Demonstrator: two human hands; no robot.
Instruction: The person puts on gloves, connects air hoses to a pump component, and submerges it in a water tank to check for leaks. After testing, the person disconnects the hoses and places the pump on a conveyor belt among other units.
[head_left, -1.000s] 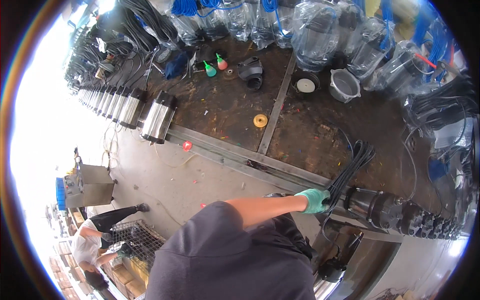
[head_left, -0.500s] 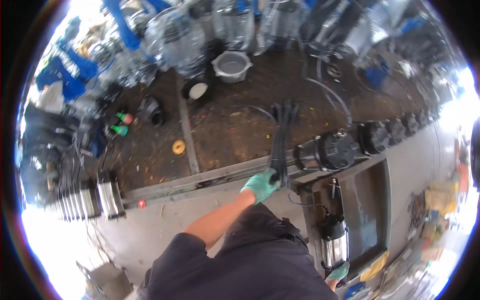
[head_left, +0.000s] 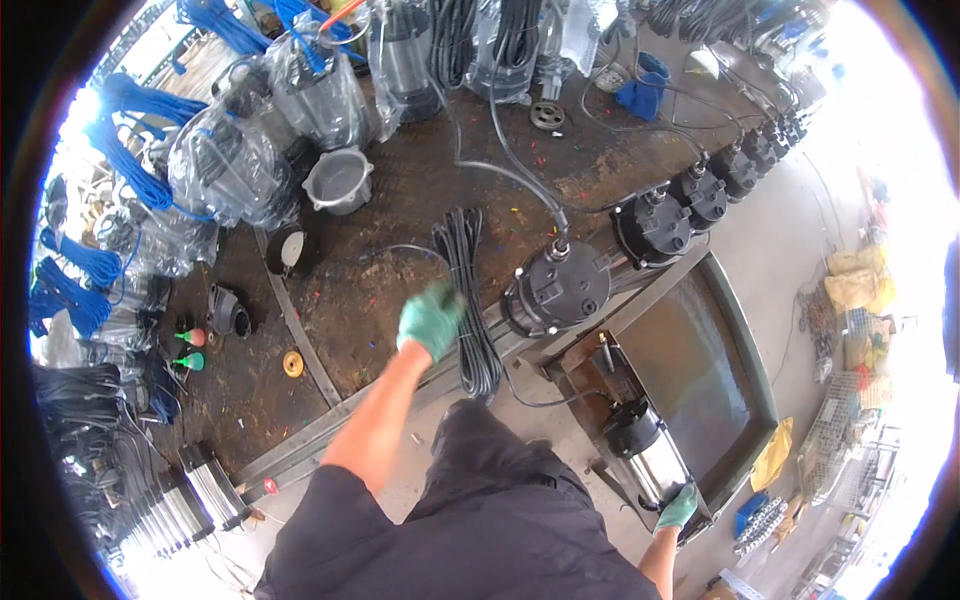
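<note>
My left hand (head_left: 432, 320), in a green glove and blurred, grips the left side of a long bundle of black cable (head_left: 468, 290). The bundle lies across the dirty workbench (head_left: 400, 200) and hangs over its front rail. Just right of it a black round pump (head_left: 558, 288) stands on the rail, with its cable running up the bench. My right hand (head_left: 678, 508), also green-gloved, holds the lower end of a steel cylindrical pump (head_left: 645, 455) at the near corner of a water tank (head_left: 740, 330).
More black pumps (head_left: 680, 205) line the rail to the right. Bagged pumps (head_left: 300, 90), blue cable coils (head_left: 120, 160) and a grey pot (head_left: 338, 180) crowd the bench's back. Steel pump bodies (head_left: 190, 495) stand in a row at lower left. A yellow ring (head_left: 292, 363) lies near the divider.
My head has turned, swinging the view. The cable bundle has come down lower across the bench beside the black pump. My right hand now shows on the steel pump.
</note>
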